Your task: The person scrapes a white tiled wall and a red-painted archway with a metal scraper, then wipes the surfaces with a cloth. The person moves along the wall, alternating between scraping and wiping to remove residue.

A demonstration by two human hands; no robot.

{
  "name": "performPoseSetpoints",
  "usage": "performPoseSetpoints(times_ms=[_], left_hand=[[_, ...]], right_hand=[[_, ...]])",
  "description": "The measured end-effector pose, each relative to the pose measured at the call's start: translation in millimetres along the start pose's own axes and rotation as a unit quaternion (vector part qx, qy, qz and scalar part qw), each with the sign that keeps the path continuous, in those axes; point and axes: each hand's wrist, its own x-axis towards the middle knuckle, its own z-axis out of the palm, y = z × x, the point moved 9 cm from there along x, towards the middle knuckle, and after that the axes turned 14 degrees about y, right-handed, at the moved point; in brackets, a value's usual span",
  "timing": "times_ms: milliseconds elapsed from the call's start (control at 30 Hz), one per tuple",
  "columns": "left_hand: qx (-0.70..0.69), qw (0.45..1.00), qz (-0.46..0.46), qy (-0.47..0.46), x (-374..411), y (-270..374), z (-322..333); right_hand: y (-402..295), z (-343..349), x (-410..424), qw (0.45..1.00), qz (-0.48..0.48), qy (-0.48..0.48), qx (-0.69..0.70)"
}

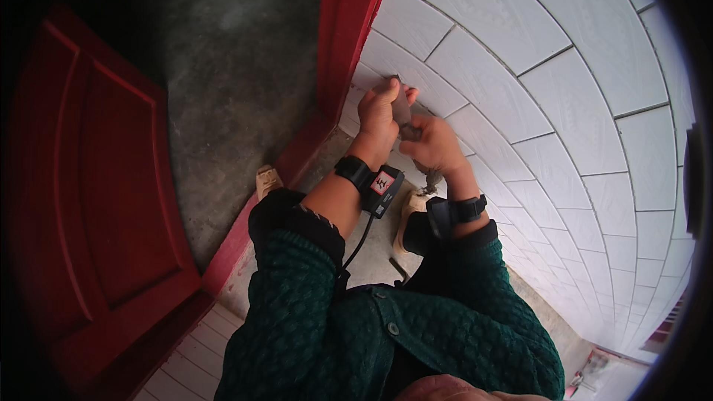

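My left hand (377,110) grips a flat, dark brownish-grey plate (401,104), with the thumb along its upper face and fingertips showing at its far edge. What the plate is made of cannot be told. My right hand (437,142), slightly blurred, is closed on a crumpled grey-brown rag (431,181). Part of that rag hangs below the palm, and another part shows at the fingers, by the plate's near end. Both hands are close together in front of the white tiled wall (501,83). A strapped black device (383,189) sits on my left wrist.
To the left stands a red panelled door (128,172), with a red door frame (345,28) ahead and a red threshold (234,259) below. My tan shoes (411,211) are beneath my arms. A black cable (361,242) runs down from the left wrist device.
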Motion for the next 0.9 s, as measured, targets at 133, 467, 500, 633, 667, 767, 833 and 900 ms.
performPoseSetpoints(times_ms=[133, 467, 500, 633, 667, 767, 833, 900], left_hand=[[0.01, 1.0, 0.01, -0.015, 0.8, -4.4, -1.8], [0.037, 0.995, -0.006, 0.09, -3.5, 23.1, -33.3], [0.042, 0.993, 0.012, 0.113, -0.5, 34.7, -39.4], [0.056, 0.991, 0.051, 0.111, 14.4, 70.3, -58.9], [0.054, 0.992, 0.027, 0.108, 18.5, 73.0, -66.1], [0.016, 0.985, 0.019, 0.173, 23.7, 88.3, -102.5], [0.025, 0.985, 0.025, 0.171, 27.6, 100.3, -114.2], [0.007, 0.981, 0.018, 0.193, 25.1, 99.7, -131.8]], right_hand=[[-0.9, -1.5, -1.3, 0.999, -0.021, 0.011, -0.023], [-26.6, -11.3, -16.0, 0.977, 0.022, 0.024, 0.209], [-40.1, -28.7, -14.3, 0.974, -0.017, 0.112, 0.199], [-136.9, -90.2, -28.4, 0.811, -0.388, 0.437, 0.017], [-154.1, -90.1, -19.3, 0.765, -0.47, 0.439, -0.013], [-161.3, -45.9, 27.5, 0.708, -0.551, 0.37, -0.241], [-130.9, 12.2, 36.3, 0.737, -0.578, 0.247, -0.247], [-76.9, 83.5, 33.0, 0.779, -0.541, 0.069, -0.309]])
